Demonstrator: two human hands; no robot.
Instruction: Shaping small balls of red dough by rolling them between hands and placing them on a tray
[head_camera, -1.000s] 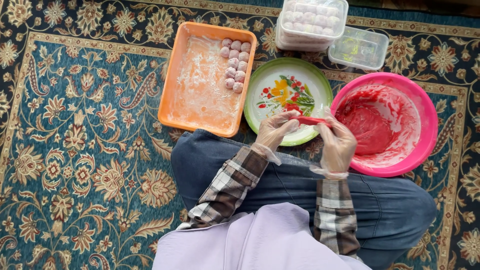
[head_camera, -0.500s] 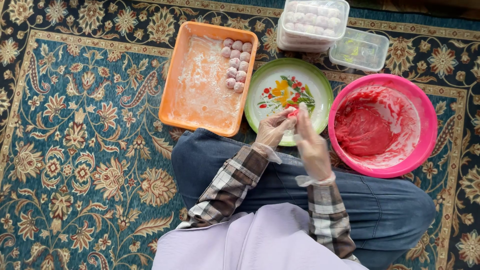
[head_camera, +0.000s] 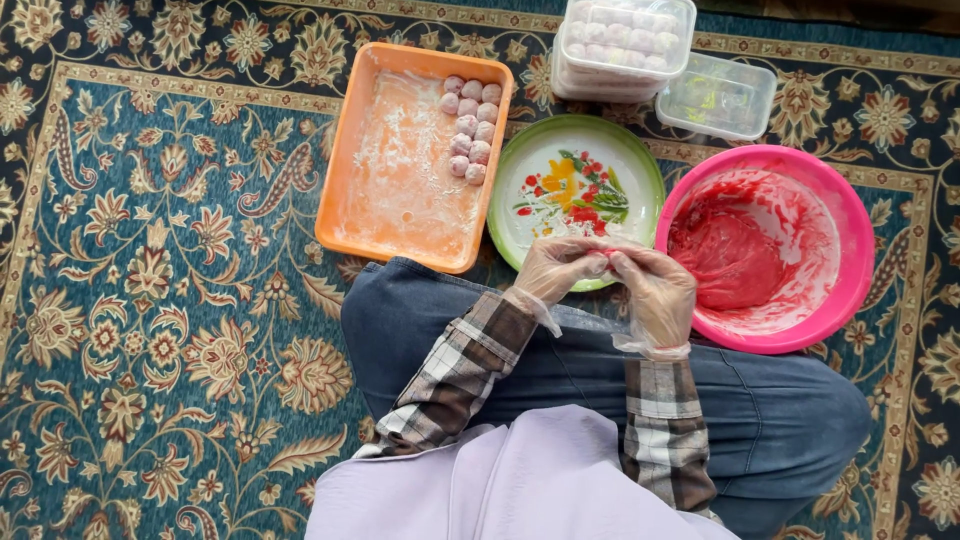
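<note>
Both hands wear thin clear gloves and meet just in front of the floral plate, over its near rim. The left hand and the right hand have their fingers curled inward and pressed together around a small piece of dough; the piece itself is almost fully covered, so its shape cannot be told.

The pink bowl sits just right of the plate and holds red dough smeared up its walls. The orange tray lies just left of the plate, dusted with white flour, with a cluster of pale pink balls in the corner nearest the plate's far side. Beyond the plate stand a stack of clear lidded containers filled with balls and one smaller clear container. Everything rests on a patterned carpet.
</note>
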